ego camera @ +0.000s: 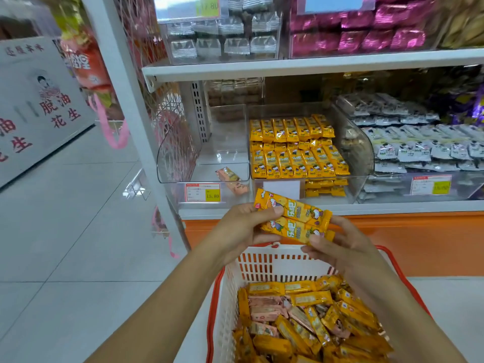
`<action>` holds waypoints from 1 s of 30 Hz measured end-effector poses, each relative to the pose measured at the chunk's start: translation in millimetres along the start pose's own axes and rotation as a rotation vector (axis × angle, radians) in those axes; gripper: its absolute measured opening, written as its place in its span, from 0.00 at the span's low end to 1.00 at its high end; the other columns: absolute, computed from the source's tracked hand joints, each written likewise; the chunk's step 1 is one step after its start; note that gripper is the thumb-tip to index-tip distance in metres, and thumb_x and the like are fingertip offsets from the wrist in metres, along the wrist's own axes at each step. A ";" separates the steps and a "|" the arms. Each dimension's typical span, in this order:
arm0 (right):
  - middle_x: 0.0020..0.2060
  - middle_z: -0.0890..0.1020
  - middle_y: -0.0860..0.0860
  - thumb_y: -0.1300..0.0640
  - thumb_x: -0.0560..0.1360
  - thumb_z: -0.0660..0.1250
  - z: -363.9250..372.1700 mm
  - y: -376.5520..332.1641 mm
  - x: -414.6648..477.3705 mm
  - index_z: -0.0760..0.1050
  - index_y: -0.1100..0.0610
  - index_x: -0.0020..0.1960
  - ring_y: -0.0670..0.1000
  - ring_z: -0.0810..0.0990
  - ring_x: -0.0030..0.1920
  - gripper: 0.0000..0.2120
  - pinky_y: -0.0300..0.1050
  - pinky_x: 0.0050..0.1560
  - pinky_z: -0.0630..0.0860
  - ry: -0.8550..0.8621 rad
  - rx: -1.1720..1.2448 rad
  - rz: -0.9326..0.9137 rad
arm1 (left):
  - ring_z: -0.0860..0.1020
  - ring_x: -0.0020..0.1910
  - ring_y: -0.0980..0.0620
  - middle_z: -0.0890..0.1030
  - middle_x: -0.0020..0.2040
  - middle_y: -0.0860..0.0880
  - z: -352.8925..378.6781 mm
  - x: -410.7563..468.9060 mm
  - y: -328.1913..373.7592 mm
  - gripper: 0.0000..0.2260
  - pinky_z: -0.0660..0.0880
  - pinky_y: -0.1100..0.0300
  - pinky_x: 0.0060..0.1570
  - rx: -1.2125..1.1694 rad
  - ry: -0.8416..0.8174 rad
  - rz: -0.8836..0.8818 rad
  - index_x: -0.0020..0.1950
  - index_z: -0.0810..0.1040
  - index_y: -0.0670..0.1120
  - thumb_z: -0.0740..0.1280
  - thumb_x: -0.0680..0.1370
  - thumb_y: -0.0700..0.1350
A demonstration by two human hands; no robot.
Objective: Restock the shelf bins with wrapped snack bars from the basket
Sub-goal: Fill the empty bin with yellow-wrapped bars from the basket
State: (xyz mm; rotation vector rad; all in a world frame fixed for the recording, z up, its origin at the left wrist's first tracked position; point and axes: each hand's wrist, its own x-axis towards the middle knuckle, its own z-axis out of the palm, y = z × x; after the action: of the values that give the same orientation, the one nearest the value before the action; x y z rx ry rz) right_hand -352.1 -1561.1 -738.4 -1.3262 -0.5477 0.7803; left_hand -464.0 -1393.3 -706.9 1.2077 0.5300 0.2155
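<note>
Head cam shows left hand (241, 229) and right hand (343, 247) each with a pinching grip on two long, glossy yellow wrapped bars (290, 218) over the slotted white plastic basket (275, 265).

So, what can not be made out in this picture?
Head view.
Near end of the basket: cut off by the bottom edge.
Small print on the price tag of the left bin: too small.
Upper price label: blurred.
Parts of the held yellow snack bars: covered by the fingers.
</note>
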 end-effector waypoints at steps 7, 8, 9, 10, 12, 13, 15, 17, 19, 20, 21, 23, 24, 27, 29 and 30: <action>0.65 0.70 0.36 0.49 0.66 0.76 18.3 -28.2 20.2 0.59 0.38 0.72 0.32 0.73 0.59 0.40 0.29 0.53 0.74 0.042 -0.504 -0.328 | 0.84 0.43 0.50 0.85 0.47 0.45 -3.4 10.7 35.3 0.10 0.81 0.62 0.36 -0.027 0.006 0.046 0.53 0.80 0.41 0.68 0.74 0.42; 0.66 0.65 0.32 0.48 0.67 0.76 17.9 -33.9 23.8 0.57 0.35 0.71 0.28 0.66 0.63 0.40 0.24 0.58 0.68 0.025 -0.663 -0.428 | 0.84 0.43 0.50 0.85 0.47 0.45 -4.1 13.0 38.7 0.11 0.80 0.62 0.35 -0.029 0.007 0.060 0.53 0.80 0.41 0.69 0.73 0.43; 0.67 0.63 0.31 0.49 0.69 0.75 17.6 -39.1 28.6 0.57 0.34 0.71 0.27 0.61 0.65 0.39 0.21 0.60 0.61 -0.003 -0.818 -0.522 | 0.84 0.44 0.50 0.85 0.48 0.45 -5.0 15.6 41.5 0.14 0.80 0.63 0.35 -0.029 -0.002 0.073 0.54 0.80 0.41 0.69 0.71 0.44; 0.66 0.63 0.32 0.50 0.70 0.75 17.4 -43.5 33.6 0.57 0.34 0.71 0.26 0.58 0.65 0.37 0.19 0.61 0.56 -0.031 -0.948 -0.592 | 0.84 0.45 0.49 0.84 0.49 0.44 -5.5 17.4 43.6 0.17 0.80 0.63 0.36 -0.026 -0.014 0.085 0.56 0.80 0.40 0.70 0.69 0.45; 0.62 0.65 0.35 0.53 0.72 0.73 18.3 -49.5 45.7 0.61 0.39 0.71 0.30 0.61 0.63 0.33 0.20 0.59 0.57 -0.041 -1.076 -0.677 | 0.84 0.47 0.49 0.84 0.50 0.43 -4.9 19.3 47.4 0.20 0.80 0.64 0.37 0.000 -0.024 0.121 0.58 0.79 0.39 0.70 0.68 0.47; 0.60 0.66 0.37 0.53 0.71 0.72 18.2 -51.8 51.8 0.64 0.43 0.71 0.34 0.64 0.62 0.32 0.23 0.58 0.61 -0.015 -1.088 -0.703 | 0.83 0.47 0.50 0.84 0.49 0.44 -4.6 21.0 48.8 0.20 0.80 0.64 0.38 0.008 -0.015 0.144 0.57 0.79 0.40 0.70 0.69 0.48; 0.56 0.67 0.40 0.52 0.69 0.70 18.2 -58.2 62.2 0.67 0.48 0.70 0.41 0.66 0.58 0.30 0.28 0.53 0.64 0.078 -1.097 -0.749 | 0.83 0.47 0.52 0.85 0.47 0.47 -3.8 26.4 50.7 0.14 0.79 0.64 0.39 0.028 0.066 0.230 0.53 0.80 0.43 0.69 0.72 0.48; 0.55 0.69 0.43 0.52 0.69 0.71 17.7 -65.8 73.5 0.68 0.49 0.68 0.43 0.65 0.56 0.29 0.32 0.50 0.63 0.175 -1.087 -0.726 | 0.81 0.46 0.54 0.84 0.45 0.50 -7.5 33.8 52.5 0.04 0.78 0.62 0.43 0.137 0.319 0.386 0.47 0.81 0.48 0.69 0.76 0.46; 0.56 0.71 0.46 0.53 0.70 0.71 17.5 -71.6 88.1 0.67 0.49 0.68 0.47 0.66 0.57 0.27 0.40 0.50 0.64 0.251 -1.072 -0.631 | 0.79 0.50 0.55 0.83 0.49 0.50 -13.0 40.4 52.1 0.05 0.76 0.59 0.53 0.312 0.568 0.496 0.51 0.81 0.49 0.67 0.77 0.43; 0.57 0.71 0.47 0.53 0.71 0.71 17.6 -72.8 95.4 0.67 0.48 0.68 0.49 0.67 0.58 0.27 0.42 0.51 0.65 0.274 -1.065 -0.574 | 0.79 0.54 0.54 0.82 0.53 0.49 -13.5 43.1 49.8 0.09 0.74 0.57 0.59 0.358 0.613 0.490 0.57 0.80 0.47 0.66 0.78 0.42; 0.57 0.72 0.49 0.52 0.72 0.70 18.7 -73.4 103.7 0.66 0.48 0.68 0.51 0.67 0.60 0.27 0.44 0.51 0.65 0.285 -1.058 -0.524 | 0.78 0.58 0.53 0.81 0.58 0.48 -12.9 45.1 47.3 0.13 0.72 0.55 0.62 0.380 0.621 0.455 0.62 0.78 0.45 0.65 0.78 0.42; 0.59 0.73 0.53 0.50 0.72 0.70 23.3 -73.3 121.0 0.67 0.47 0.68 0.54 0.68 0.62 0.26 0.47 0.54 0.67 0.279 -1.045 -0.451 | 0.77 0.60 0.51 0.79 0.61 0.47 -10.9 49.5 41.2 0.15 0.72 0.52 0.64 0.393 0.594 0.397 0.65 0.76 0.43 0.65 0.78 0.41; 0.60 0.73 0.54 0.50 0.72 0.69 27.0 -72.3 129.3 0.67 0.46 0.68 0.55 0.68 0.63 0.26 0.47 0.55 0.66 0.270 -1.050 -0.424 | 0.77 0.59 0.51 0.80 0.60 0.47 -9.6 51.4 39.6 0.15 0.73 0.52 0.63 0.416 0.586 0.394 0.65 0.76 0.42 0.64 0.78 0.40; 0.61 0.70 0.54 0.50 0.74 0.68 43.0 -66.0 151.1 0.69 0.44 0.68 0.55 0.66 0.64 0.23 0.43 0.54 0.63 0.269 -1.102 -0.388 | 0.78 0.59 0.51 0.80 0.60 0.47 -9.8 55.6 37.7 0.15 0.74 0.50 0.62 0.464 0.602 0.417 0.65 0.77 0.43 0.64 0.78 0.40; 0.63 0.67 0.53 0.49 0.75 0.66 54.9 -60.4 163.1 0.70 0.44 0.67 0.55 0.64 0.65 0.21 0.42 0.55 0.64 0.285 -1.138 -0.407 | 0.77 0.60 0.52 0.79 0.62 0.48 -11.8 55.5 35.4 0.16 0.73 0.53 0.62 0.474 0.599 0.431 0.66 0.76 0.43 0.63 0.78 0.38; 0.64 0.66 0.52 0.49 0.75 0.66 60.7 -57.4 168.6 0.71 0.45 0.67 0.55 0.63 0.66 0.20 0.44 0.56 0.67 0.289 -1.157 -0.417 | 0.77 0.60 0.53 0.79 0.62 0.48 -12.2 54.7 34.6 0.16 0.73 0.54 0.63 0.482 0.598 0.438 0.66 0.76 0.43 0.63 0.78 0.38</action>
State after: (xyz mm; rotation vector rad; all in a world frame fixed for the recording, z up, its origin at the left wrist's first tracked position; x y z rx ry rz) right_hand -279.1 -1396.3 -684.2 -2.2126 -1.0667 -0.1680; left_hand -419.0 -1347.4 -692.9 1.7332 0.8611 0.8785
